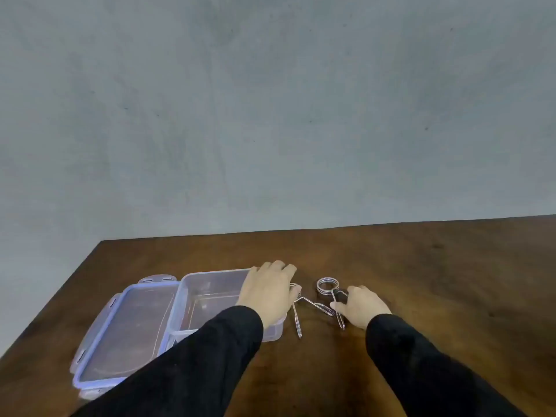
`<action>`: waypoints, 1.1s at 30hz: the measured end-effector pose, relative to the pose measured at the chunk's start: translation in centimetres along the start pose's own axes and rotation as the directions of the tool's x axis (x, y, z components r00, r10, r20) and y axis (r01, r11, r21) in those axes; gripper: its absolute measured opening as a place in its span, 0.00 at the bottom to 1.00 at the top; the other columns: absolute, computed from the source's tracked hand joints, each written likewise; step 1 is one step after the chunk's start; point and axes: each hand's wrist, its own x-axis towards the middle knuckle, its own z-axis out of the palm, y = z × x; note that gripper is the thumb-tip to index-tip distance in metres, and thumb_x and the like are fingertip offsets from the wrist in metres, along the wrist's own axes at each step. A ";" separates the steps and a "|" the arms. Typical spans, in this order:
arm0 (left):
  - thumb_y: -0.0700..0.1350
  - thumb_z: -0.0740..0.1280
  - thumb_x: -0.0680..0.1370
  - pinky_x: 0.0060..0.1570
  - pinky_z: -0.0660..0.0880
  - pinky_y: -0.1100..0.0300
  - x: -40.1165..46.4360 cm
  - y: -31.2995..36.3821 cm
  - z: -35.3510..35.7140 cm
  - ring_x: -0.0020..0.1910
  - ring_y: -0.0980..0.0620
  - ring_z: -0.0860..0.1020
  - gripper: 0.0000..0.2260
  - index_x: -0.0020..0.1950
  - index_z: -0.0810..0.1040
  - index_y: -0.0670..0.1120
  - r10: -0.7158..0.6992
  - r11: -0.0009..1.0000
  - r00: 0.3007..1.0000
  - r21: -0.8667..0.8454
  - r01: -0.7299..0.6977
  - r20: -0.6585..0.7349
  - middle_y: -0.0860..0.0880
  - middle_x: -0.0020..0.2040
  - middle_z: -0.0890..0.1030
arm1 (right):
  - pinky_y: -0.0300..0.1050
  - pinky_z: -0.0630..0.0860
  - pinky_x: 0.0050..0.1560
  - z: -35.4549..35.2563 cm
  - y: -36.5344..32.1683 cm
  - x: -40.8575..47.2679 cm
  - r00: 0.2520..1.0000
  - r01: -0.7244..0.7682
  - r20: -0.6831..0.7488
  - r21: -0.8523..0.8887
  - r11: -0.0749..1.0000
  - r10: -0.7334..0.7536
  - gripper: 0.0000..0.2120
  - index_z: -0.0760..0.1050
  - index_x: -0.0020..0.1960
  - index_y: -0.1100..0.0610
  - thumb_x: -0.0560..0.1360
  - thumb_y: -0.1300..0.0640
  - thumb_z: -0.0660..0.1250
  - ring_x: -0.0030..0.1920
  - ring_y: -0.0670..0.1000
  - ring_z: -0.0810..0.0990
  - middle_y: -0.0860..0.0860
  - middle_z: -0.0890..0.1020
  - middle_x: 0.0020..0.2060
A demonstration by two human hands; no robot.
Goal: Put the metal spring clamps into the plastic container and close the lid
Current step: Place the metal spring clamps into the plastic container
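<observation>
Dark brown wooden surface (421, 266), far edge against a grey wall; far left corner in view. Toward the left edge: clear plastic container (210, 296), open, sitting flat. Its lid (126, 332), blue-rimmed, lies flat just beside it on the left-edge side, touching or nearly so. Right of the container, mid-surface: two metal spring clamps. Left clamp (298, 314) just beside the container wall, handles splayed. Right clamp (328, 285) close by, coil upright.
</observation>
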 end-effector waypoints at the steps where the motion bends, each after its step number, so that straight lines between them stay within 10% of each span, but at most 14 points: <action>1: 0.56 0.59 0.82 0.67 0.70 0.48 0.0 -0.2 0.0 0.66 0.48 0.74 0.20 0.72 0.72 0.51 -0.016 1.000 1.000 -0.006 0.016 0.021 0.49 0.69 0.76 | 0.52 0.78 0.58 0.2 0.1 0.2 1.000 -0.007 0.005 -0.003 1.000 0.007 0.27 0.75 0.64 0.55 0.76 0.35 0.65 0.57 0.55 0.79 0.53 0.79 0.59; 16: 0.53 0.60 0.83 0.65 0.70 0.45 -2.8 -16.9 -1.5 0.68 0.43 0.72 0.20 0.72 0.73 0.46 -0.415 0.909 0.893 -0.116 0.400 -0.173 0.45 0.70 0.75 | 0.58 0.76 0.58 0.6 -0.4 3.0 0.989 -0.072 -0.128 0.027 0.997 0.075 0.20 0.77 0.61 0.54 0.74 0.43 0.69 0.57 0.57 0.76 0.52 0.77 0.51; 22: 0.49 0.61 0.83 0.63 0.72 0.45 -5.8 -24.2 0.8 0.65 0.43 0.74 0.17 0.70 0.74 0.45 -0.501 0.864 0.858 -0.121 0.489 -0.110 0.44 0.69 0.76 | 0.53 0.79 0.56 -3.4 -5.9 2.9 0.930 0.262 -0.325 0.255 0.931 -0.173 0.18 0.78 0.62 0.55 0.76 0.47 0.72 0.54 0.53 0.78 0.51 0.78 0.52; 27: 0.46 0.63 0.81 0.57 0.74 0.46 -7.5 -26.7 4.1 0.59 0.42 0.77 0.14 0.65 0.78 0.46 -0.439 0.899 0.895 -0.034 0.438 -0.077 0.44 0.63 0.80 | 0.41 0.71 0.50 -6.4 -15.9 -0.5 0.791 0.612 -0.134 0.186 0.769 -0.597 0.13 0.77 0.57 0.47 0.75 0.47 0.74 0.50 0.41 0.76 0.44 0.77 0.49; 33: 0.53 0.55 0.84 0.75 0.59 0.47 -8.7 -27.6 7.4 0.75 0.46 0.64 0.20 0.75 0.70 0.50 -0.407 0.910 0.912 -0.062 0.410 0.053 0.47 0.77 0.66 | 0.46 0.76 0.55 -0.2 -23.5 -2.4 0.744 0.658 0.105 0.050 0.751 -0.660 0.19 0.78 0.62 0.49 0.75 0.43 0.72 0.53 0.47 0.77 0.45 0.76 0.53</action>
